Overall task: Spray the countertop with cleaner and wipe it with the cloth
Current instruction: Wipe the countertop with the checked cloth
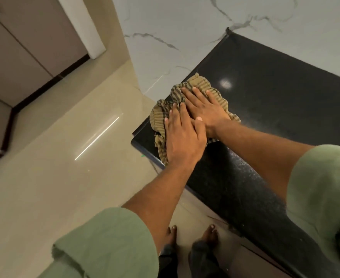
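Note:
A crumpled olive-brown striped cloth lies at the left end of the black polished countertop, near its front corner. My left hand presses flat on the cloth's near part, fingers spread. My right hand presses flat on its far part, fingers together, its wrist partly under my left thumb. Part of the cloth hangs over the counter's front edge. No spray bottle is in view.
White marble-patterned wall rises behind and left of the counter. Beige glossy floor spreads to the left, with brown cabinet doors beyond. My bare feet stand close to the counter's base.

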`<state>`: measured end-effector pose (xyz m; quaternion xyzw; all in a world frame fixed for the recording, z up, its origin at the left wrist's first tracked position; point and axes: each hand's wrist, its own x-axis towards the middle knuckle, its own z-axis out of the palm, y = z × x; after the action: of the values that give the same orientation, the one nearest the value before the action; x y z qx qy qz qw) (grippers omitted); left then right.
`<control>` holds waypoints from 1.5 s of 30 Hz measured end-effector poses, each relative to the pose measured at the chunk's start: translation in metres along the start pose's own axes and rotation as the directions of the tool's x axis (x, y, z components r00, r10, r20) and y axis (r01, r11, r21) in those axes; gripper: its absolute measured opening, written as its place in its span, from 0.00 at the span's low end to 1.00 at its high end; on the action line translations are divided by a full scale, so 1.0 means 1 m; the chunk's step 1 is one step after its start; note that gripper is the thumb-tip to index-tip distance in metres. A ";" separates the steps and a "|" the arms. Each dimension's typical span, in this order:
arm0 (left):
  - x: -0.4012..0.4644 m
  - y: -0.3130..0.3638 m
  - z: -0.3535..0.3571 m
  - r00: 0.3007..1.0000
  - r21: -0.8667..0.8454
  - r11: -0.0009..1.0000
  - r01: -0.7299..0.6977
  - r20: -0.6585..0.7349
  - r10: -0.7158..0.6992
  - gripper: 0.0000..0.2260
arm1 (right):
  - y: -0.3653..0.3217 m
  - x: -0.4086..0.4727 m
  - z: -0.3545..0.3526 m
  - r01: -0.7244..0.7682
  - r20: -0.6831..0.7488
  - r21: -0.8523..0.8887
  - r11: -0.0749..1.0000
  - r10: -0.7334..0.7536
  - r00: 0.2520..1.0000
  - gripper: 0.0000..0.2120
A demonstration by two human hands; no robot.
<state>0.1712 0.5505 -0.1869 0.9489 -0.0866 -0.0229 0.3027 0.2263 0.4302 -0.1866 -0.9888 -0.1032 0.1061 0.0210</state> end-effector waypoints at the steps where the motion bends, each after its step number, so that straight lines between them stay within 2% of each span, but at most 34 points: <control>1: -0.011 -0.004 -0.002 1.000 0.002 1.000 0.023 -0.005 -0.023 0.29 | -0.009 -0.006 0.002 0.024 0.003 -0.013 1.000 -0.024 1.000 0.33; 10: -0.053 -0.019 -0.010 0.997 -0.058 0.995 0.082 -0.008 -0.082 0.33 | -0.039 -0.034 0.011 0.120 0.014 -0.046 0.992 -0.119 0.993 0.32; 15: -0.044 -0.020 -0.023 0.983 -0.124 0.982 0.145 0.132 -0.128 0.31 | -0.040 -0.035 0.009 0.123 0.022 -0.037 0.992 -0.123 0.992 0.32; 17: -0.038 -0.028 -0.030 0.984 -0.126 0.984 0.128 0.140 -0.110 0.30 | -0.040 -0.036 0.008 0.126 0.020 -0.039 0.991 -0.125 0.992 0.31; 20: -0.037 -0.046 -0.035 1.000 0.061 0.998 0.016 -0.020 -0.015 0.28 | -0.039 -0.036 0.009 0.136 -0.011 0.009 0.991 -0.136 0.991 0.32; 22: -0.038 -0.060 -0.034 0.997 0.142 0.990 0.009 -0.076 0.002 0.29 | -0.038 -0.034 0.011 0.138 -0.023 0.037 0.990 -0.137 0.990 0.33; 25: -0.037 -0.075 -0.029 0.999 0.221 0.975 0.004 -0.049 0.007 0.35 | -0.037 -0.034 0.013 0.134 -0.020 0.039 0.990 -0.134 0.991 0.34; 28: -0.034 -0.077 -0.025 0.999 0.317 0.948 -0.012 -0.025 0.021 0.36 | -0.036 -0.034 0.013 0.127 -0.021 0.038 0.991 -0.127 0.992 0.34; 31: -0.035 -0.073 -0.023 0.999 0.315 0.949 0.014 -0.033 -0.004 0.37 | -0.038 -0.033 0.011 0.120 -0.015 0.052 0.991 -0.119 0.993 0.33; 38: -0.044 -0.058 -0.016 0.997 0.273 0.959 0.077 -0.046 -0.067 0.37 | -0.043 -0.052 0.020 0.002 -0.074 0.130 0.991 0.008 0.997 0.32; 45: -0.066 -0.033 -0.007 0.995 0.364 0.928 -0.075 0.091 0.045 0.38 | -0.035 -0.112 0.033 -0.185 -0.108 0.234 0.955 0.214 0.971 0.32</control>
<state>0.1120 0.5923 -0.2009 0.9838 -0.1306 -0.0354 0.1171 0.1049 0.4414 -0.1931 -0.9904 0.0114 0.0531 0.1273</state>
